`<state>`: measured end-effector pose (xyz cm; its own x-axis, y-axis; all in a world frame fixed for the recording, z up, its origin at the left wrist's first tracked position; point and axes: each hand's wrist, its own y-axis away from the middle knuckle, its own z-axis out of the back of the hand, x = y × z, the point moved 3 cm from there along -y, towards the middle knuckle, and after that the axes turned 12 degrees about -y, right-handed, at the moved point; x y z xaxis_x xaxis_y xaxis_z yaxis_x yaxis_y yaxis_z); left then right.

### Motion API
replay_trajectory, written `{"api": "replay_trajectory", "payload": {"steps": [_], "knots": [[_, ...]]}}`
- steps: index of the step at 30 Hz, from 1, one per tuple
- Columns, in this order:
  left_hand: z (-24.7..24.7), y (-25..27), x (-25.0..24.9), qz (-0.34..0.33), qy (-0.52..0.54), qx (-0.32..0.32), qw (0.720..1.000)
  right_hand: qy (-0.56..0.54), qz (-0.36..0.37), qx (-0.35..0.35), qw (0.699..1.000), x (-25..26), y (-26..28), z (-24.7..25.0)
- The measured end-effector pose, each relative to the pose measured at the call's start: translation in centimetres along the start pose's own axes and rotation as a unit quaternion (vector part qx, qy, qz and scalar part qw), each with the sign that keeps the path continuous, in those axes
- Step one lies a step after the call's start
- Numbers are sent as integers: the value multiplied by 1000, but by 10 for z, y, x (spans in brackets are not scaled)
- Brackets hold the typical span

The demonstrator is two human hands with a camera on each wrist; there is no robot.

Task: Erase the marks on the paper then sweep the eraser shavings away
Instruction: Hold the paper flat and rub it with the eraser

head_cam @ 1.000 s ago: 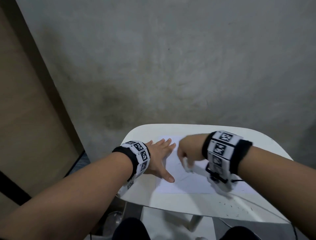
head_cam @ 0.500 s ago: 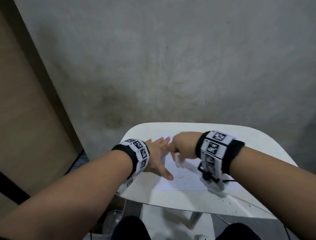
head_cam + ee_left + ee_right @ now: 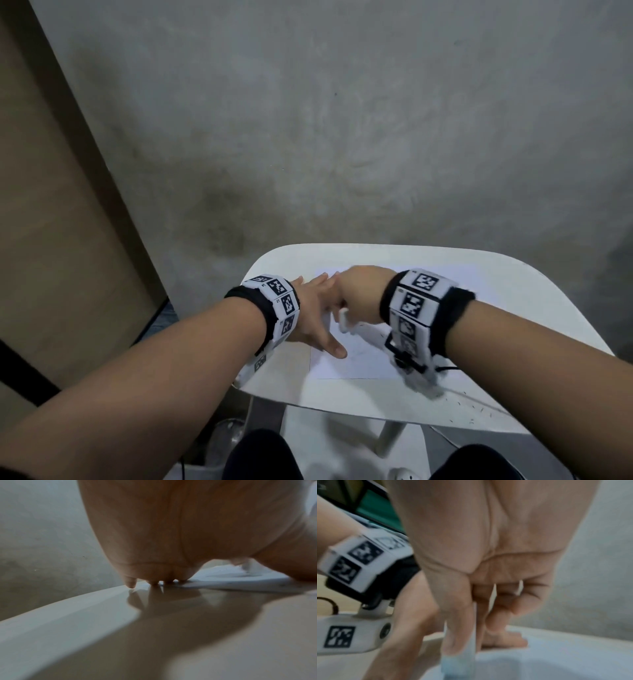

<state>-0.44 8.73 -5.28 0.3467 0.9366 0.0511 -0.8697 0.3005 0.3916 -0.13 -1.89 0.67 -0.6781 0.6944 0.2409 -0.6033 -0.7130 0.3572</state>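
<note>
Two hands over one sheet, eraser in play

Left hand: flat on table, fingers straight and spread, thumb extended onto near left part of paper; holding nothing, pressing down. Fingertips seen from left wrist view touching glossy tabletop at paper's left edge.

Right hand: fingers bent downward, pinching eraser between thumb and fingers. Just beside left hand, knuckles close to or touching left fingers; contact not certain from head view.

Eraser: white, oblong, held near upright, lower end on or just above paper; blurred in all views, so exact contact unclear. In right wrist view, pale block below thumb, over sheet.

Paper: white sheet, lying flat on table, middle of tabletop, near edge parallel to table's front edge. Faint pencil lines visible in near left area, beside left thumb.

Eraser shavings: small dark flecks scattered on tabletop, near right corner, off the paper and in front of right wrist.

Table: white, rounded corners, white leg below.

Wristbands: black straps with white marker blocks, one per wrist; camera unit and thin cable hanging under right wrist.

Surroundings: grey stained wall behind table; tan panel at left; dark-clad knees at bottom edge.
</note>
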Motion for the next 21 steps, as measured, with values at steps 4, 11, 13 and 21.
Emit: {"api": "replay_trajectory", "payload": {"steps": [4,11,13,21], "knots": [[-3,-2,2,3,-26,14,1000,4,27,-4,1000,-10,14,-13],[-2,-3,3,0,-36,35,999,46,-24,129,990,-25,38,-13],[-3,-3,1,-2,-24,11,1000,34,-4,70,997,-11,15,-4],[-2,-2,3,5,-30,31,999,-7,15,31,999,-22,43,-22]]}}
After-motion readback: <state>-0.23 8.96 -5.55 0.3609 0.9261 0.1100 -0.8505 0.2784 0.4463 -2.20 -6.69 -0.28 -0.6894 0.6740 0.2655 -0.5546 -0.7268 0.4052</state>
